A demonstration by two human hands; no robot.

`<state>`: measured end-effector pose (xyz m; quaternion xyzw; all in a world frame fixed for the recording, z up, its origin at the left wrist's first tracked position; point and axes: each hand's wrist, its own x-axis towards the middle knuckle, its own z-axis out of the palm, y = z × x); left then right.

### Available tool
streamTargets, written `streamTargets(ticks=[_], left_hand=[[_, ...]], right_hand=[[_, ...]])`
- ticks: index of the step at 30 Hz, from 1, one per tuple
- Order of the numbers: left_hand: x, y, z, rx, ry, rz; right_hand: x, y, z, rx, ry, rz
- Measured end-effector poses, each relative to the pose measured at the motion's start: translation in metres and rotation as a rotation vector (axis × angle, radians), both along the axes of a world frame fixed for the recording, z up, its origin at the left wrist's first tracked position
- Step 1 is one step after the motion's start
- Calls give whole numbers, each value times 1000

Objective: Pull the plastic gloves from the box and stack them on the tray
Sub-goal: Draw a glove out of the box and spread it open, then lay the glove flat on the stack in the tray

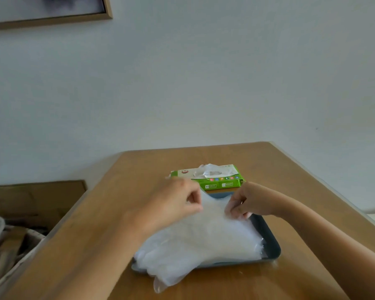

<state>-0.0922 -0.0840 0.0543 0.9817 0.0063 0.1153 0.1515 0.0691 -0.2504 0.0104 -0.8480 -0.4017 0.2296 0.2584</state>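
A green and white box lies on the wooden table, with clear plastic poking out of its top opening. Just in front of it sits a dark tray under a thick pile of clear plastic gloves. Some glove ends hang over the tray's near left edge. My left hand pinches the far left edge of the top glove. My right hand pinches the same glove at its far right edge. Both hands hover over the far end of the tray.
The wooden table ends at the wall behind the box and drops off on the right. At lower left, below the table edge, stands a basket of clutter. A framed picture hangs on the wall at top left.
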Motion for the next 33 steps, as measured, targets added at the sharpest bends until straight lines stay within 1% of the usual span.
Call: streamTargets(ticks=[3,5,8,11,13,15,18,21,23,26,29,33], left_hand=[[-6,4,-38,189,72,-45],[-11,11,-55,221,72,-58],[-14,18,-65,173,63,-64],[-15,18,-69,129,99,-26],[-17,19,-72,112,115,-24],[-18,21,-73,88,122,-28],[-20,23,-76,27,132,-18],[-23,24,-76,-28,172,13],[-23,24,-78,-14,223,47],[-21,25,-80,50,340,95],[-20,25,-81,88,438,92],[-22,26,-73,165,519,80]], right_hand=[[0,0,-1,-12,-21,9],[-3,1,0,4,-24,22],[-7,9,1,99,-127,-26],[-7,22,-3,171,-234,-56],[-9,30,-6,203,-245,7],[-10,39,-7,184,-258,70],[-14,51,-7,178,-220,154],[-17,58,-8,240,-229,156],[-20,57,-8,257,-281,139],[-28,52,-9,254,-406,208],[-41,36,-15,169,-448,313],[-50,5,-21,-122,-355,489]])
